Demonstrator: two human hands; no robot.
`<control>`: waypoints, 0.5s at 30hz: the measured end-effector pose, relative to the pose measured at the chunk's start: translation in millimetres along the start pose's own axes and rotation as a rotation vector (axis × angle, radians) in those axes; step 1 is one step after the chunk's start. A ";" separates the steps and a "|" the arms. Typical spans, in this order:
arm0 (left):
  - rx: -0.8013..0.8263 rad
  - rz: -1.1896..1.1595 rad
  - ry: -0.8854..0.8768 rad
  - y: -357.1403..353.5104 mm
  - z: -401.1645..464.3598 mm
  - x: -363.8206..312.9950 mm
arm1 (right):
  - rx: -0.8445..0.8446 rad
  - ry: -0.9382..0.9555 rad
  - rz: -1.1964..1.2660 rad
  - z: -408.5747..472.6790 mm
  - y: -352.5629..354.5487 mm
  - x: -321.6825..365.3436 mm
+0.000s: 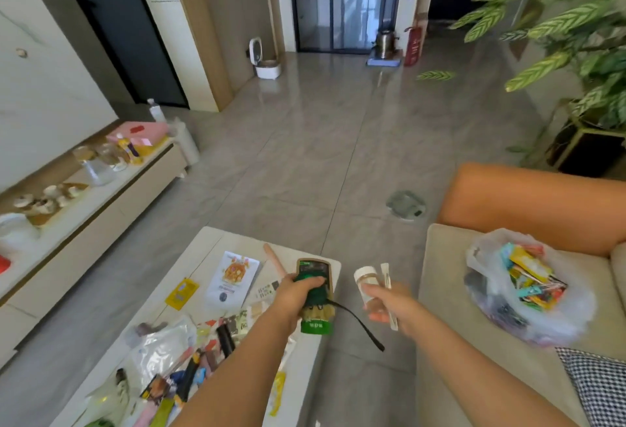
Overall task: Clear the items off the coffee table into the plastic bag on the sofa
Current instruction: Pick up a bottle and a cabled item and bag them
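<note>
Plastic bag (528,286) lies right of both hands; nearer right hand (389,304) grips a small jar (366,282) and stick, left hand (298,294) clutches green packets (315,301)

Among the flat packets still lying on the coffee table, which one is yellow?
The small yellow sachet, alone on the table left of the larger white packet that shows a food picture. The white one is mostly pale; this one is solid yellow.

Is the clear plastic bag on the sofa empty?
No, the clear plastic bag on the beige sofa already holds a pile of colourful packets.
</note>
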State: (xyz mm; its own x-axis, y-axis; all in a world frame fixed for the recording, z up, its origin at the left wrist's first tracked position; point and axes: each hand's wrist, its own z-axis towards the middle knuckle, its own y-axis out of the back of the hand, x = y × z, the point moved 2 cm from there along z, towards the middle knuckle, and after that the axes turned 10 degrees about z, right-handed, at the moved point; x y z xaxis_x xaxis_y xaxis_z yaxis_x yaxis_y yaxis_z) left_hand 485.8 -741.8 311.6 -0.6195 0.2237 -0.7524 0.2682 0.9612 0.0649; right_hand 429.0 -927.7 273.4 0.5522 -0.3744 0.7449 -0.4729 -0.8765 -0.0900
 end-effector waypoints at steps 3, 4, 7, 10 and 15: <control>0.036 0.009 -0.024 -47.1 6.4 -17.8 | -0.040 0.013 0.035 11.7 43.5 20.5; 0.050 0.009 -0.035 -62.9 8.9 -24.4 | -0.050 0.022 0.048 15.2 57.1 27.7; 0.101 0.003 -0.053 -107.5 18.3 -43.1 | -0.084 0.040 0.062 23.6 96.2 46.7; 0.152 0.031 -0.059 -149.7 24.6 -58.5 | -0.148 0.058 0.070 30.9 133.6 61.3; 0.226 0.108 -0.046 -210.2 38.3 -79.5 | -0.232 0.069 0.133 41.4 188.7 78.1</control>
State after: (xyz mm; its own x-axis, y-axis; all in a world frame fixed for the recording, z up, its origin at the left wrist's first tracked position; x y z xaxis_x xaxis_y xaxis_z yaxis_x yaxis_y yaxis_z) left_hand 506.8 -967.7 332.6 -0.5456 0.3105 -0.7784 0.4924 0.8704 0.0021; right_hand 411.3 -1134.9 287.2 0.4305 -0.4532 0.7806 -0.6871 -0.7253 -0.0422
